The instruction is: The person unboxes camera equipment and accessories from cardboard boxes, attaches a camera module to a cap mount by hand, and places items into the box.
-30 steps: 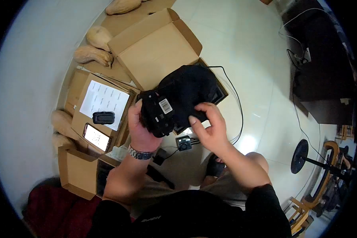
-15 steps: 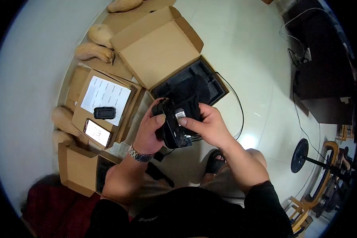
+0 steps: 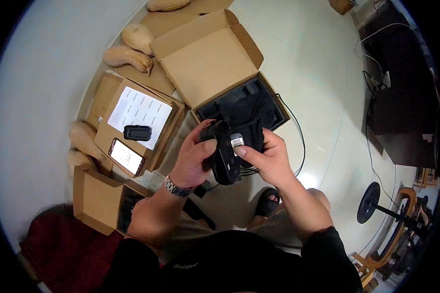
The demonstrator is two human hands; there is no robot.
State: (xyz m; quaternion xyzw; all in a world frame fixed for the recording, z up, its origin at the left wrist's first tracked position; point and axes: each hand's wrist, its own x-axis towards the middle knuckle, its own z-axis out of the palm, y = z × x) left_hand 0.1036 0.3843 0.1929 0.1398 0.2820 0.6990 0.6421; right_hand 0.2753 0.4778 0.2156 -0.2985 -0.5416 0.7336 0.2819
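Note:
In the middle of the head view, my left hand [image 3: 194, 158] is closed around one end of a black device [image 3: 225, 163], thumb on its near face. My right hand [image 3: 270, 157] grips its other side, with the thumb against a white barcode label [image 3: 236, 142]. Black fabric [image 3: 252, 131] hangs from the device beside my right fingers; whether it is a strap or a pouch I cannot tell. Beyond my hands lies an open cardboard box [image 3: 208, 58] with a dark foam insert [image 3: 280, 115]. A black cable [image 3: 304, 141] loops out at the right.
At left, a stacked carton carries a printed sheet [image 3: 134, 110], a small black case [image 3: 137, 133] and a lit phone [image 3: 126, 157]. Below it stands a smaller open box [image 3: 97, 200]. Several squashes [image 3: 127, 57] lie along the wall. A dark cabinet [image 3: 401, 102] stands at right.
The whole view has shifted slightly, with the boxes and device now further right in it. Both hands keep their hold on the device, which looks slightly turned.

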